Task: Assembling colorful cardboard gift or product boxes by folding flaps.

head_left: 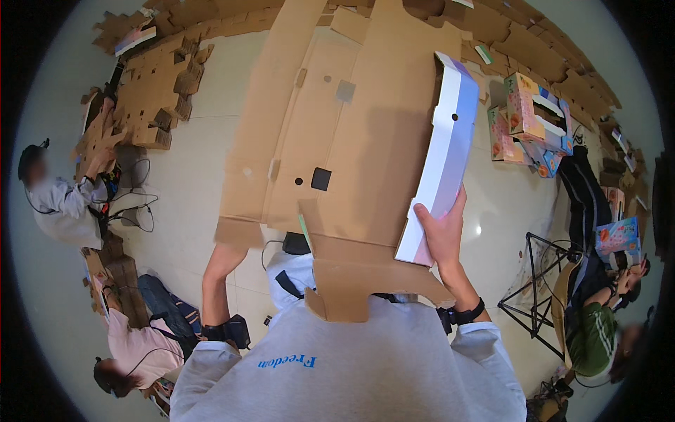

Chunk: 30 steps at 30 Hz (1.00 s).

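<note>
A large unfolded cardboard box (383,148) spreads out in front of me, brown inside face toward me, with creases, a square cutout and small round holes. Along its right side a folded-up side panel (448,151) shows a white and purple printed face. My right hand (443,232) is closed on the lower end of that panel, thumb in front and fingers behind. My left hand (238,255) reaches behind the box's lower left flap (239,232), which hides its fingers. A notched bottom flap (380,271) hangs against my shirt.
Colourful printed boxes (527,116) stand on the floor at the right, near a black metal frame (538,295). Flattened cardboard (151,91) lies at the far left, with more along the far wall. Several people sit at both sides, two on the left and one on the right among them.
</note>
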{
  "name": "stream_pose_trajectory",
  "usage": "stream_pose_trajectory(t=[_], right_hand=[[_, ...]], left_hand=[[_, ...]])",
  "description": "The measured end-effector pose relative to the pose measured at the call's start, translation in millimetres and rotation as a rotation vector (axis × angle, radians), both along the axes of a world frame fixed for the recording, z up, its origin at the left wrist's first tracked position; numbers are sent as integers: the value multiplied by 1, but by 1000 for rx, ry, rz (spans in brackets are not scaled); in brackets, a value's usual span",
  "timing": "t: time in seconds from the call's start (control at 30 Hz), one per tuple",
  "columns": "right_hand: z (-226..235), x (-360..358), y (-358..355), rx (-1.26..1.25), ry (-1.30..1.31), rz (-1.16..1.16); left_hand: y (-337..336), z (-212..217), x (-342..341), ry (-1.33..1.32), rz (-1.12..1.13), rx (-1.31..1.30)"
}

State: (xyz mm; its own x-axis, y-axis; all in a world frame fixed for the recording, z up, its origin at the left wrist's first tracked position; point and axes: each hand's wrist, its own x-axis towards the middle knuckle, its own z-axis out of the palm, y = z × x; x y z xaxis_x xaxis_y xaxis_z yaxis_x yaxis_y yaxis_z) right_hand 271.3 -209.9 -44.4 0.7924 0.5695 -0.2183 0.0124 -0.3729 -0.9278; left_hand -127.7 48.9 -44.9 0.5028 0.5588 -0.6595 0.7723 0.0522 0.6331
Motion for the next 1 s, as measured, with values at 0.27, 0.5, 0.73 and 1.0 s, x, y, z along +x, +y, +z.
stream_pose_trajectory(t=[0.27,0.5,0.73,1.0], right_hand=[[12,0,6,14,-18,91],[4,7,1,17,-60,178],[-11,0,-4,234,138,61],[-11,2,-3,224,193,57]], left_hand=[[-48,79,127,-679,-516,1062],[-79,93,180,-360,-1255,732],[-79,95,192,-468,-1173,579],[-69,86,154,-446,-1247,469]])
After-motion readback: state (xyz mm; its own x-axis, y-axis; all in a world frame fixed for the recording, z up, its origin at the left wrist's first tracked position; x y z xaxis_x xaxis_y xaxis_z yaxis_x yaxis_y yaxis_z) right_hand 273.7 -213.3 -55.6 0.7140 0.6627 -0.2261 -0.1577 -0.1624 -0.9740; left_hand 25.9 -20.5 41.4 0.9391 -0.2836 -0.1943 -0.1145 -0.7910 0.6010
